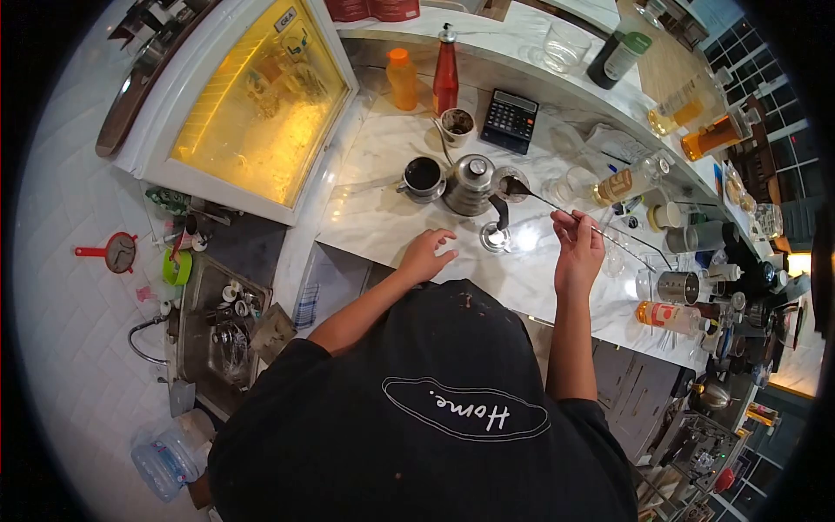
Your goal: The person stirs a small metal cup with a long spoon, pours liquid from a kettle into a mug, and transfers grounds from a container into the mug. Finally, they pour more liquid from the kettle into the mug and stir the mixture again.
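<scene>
Holding a long-handled spoon [557, 207] by the far end of its thin handle, the right hand [578, 248] has its fingers [564, 222] pinched together around the metal, with the bowl reaching out over a small glass cup [511, 184] beside the gooseneck kettle [470, 184]. Such a spoon looks light and stiff but slick, and with the grip so far back the tip is likely to wobble; a hold nearer the middle would steady it. The left hand [426, 252] rests on the marble desk [374, 217] with its fingers loosely spread, holding nothing, close to a small shiny metal cup [496, 237] that sits just in front of the kettle.

Around them stand a dark mug on a saucer [423, 177], a paper cup [457, 125], a calculator [510, 120], an orange bottle [402, 79] and a red sauce bottle [445, 76]. To the right, jars, glassware and a steel canister [679, 285] crowd the desk, so a wide sweep of the handle could knock something fragile. The kettle's spout stands between the two cups.
</scene>
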A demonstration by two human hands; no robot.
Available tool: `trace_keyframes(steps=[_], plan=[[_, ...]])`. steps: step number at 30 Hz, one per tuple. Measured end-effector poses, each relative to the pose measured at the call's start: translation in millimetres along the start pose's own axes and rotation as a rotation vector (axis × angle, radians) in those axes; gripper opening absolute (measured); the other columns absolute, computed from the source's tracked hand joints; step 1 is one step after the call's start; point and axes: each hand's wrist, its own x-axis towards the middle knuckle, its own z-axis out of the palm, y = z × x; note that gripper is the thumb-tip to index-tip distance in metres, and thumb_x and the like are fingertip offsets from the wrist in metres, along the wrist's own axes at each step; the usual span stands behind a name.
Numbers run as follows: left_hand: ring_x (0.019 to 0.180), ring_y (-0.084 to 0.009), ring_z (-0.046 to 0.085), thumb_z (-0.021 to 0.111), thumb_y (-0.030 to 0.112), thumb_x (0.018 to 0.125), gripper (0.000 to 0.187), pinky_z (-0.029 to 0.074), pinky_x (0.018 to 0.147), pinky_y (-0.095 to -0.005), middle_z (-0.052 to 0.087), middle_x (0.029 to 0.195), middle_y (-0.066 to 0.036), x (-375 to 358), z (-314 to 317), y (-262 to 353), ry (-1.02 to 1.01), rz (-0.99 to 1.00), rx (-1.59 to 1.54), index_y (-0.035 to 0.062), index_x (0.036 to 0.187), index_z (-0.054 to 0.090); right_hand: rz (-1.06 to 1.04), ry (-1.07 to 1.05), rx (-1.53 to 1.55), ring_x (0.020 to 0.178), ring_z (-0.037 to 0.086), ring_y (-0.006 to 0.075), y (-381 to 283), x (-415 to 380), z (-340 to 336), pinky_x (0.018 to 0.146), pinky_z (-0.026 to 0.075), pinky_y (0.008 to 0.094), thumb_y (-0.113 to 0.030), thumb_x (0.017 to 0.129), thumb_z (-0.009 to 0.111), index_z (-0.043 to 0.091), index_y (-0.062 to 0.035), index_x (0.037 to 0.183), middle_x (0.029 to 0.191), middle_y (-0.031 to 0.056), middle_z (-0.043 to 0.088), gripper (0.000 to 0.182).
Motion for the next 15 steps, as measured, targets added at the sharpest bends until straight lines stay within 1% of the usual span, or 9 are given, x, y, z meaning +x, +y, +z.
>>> trace_keyframes(steps=[2,5,8,11,12,15], plan=[[0.108,-0.0287,0.063,0.079,0.030,0.085,0.047,0.052,0.094,-0.0431,0.064,0.116,-0.011,5,20,9,0.001,0.089,0.110,0.0170,0.128,0.066,-0.005,0.004,-0.026,0.104,0.071,0.0254,-6,-3,-17,0.095,0.051,0.0368,-0.026,0.111,0.049,0.059,-0.0011,0.115,0.105,0.0176,0.075,0.027],[0.121,-0.0331,0.055,0.079,0.034,0.085,0.052,0.046,0.101,-0.0485,0.058,0.129,-0.011,11,36,40,0.028,0.107,0.330,0.0227,0.133,0.065,0.000,0.007,-0.047,0.104,0.071,0.0246,-9,-7,-44,0.095,0.051,0.0363,-0.026,0.110,0.050,0.060,-0.0010,0.115,0.104,0.0171,0.075,0.028],[0.126,-0.0324,0.050,0.078,0.038,0.085,0.056,0.044,0.100,-0.0517,0.053,0.136,-0.010,21,49,52,0.030,0.119,0.417,0.0279,0.137,0.063,0.019,0.016,-0.071,0.104,0.071,0.0242,-6,-14,-69,0.094,0.051,0.0358,-0.026,0.110,0.050,0.060,-0.0009,0.114,0.104,0.0167,0.075,0.028],[0.126,-0.0309,0.050,0.078,0.040,0.084,0.058,0.042,0.096,-0.0527,0.054,0.136,-0.010,22,58,60,0.088,0.139,0.538,0.0292,0.139,0.062,0.043,0.030,-0.118,0.103,0.071,0.0236,1,-21,-90,0.093,0.052,0.0351,-0.025,0.110,0.050,0.060,-0.0008,0.114,0.104,0.0162,0.075,0.027],[0.128,-0.0307,0.048,0.078,0.041,0.085,0.059,0.040,0.095,-0.0517,0.052,0.141,-0.010,21,60,62,0.078,0.125,0.578,0.0316,0.141,0.062,0.052,0.035,-0.135,0.103,0.071,0.0233,5,-22,-97,0.092,0.053,0.0348,-0.025,0.110,0.050,0.060,-0.0007,0.114,0.104,0.0160,0.075,0.027],[0.131,-0.0318,0.045,0.077,0.041,0.086,0.059,0.037,0.097,-0.0511,0.050,0.146,-0.011,16,68,55,0.123,0.159,0.622,0.0340,0.142,0.061,0.097,0.036,-0.177,0.102,0.072,0.0223,17,-27,-113,0.091,0.053,0.0340,-0.025,0.111,0.049,0.060,-0.0017,0.114,0.104,0.0140,0.075,0.026]])
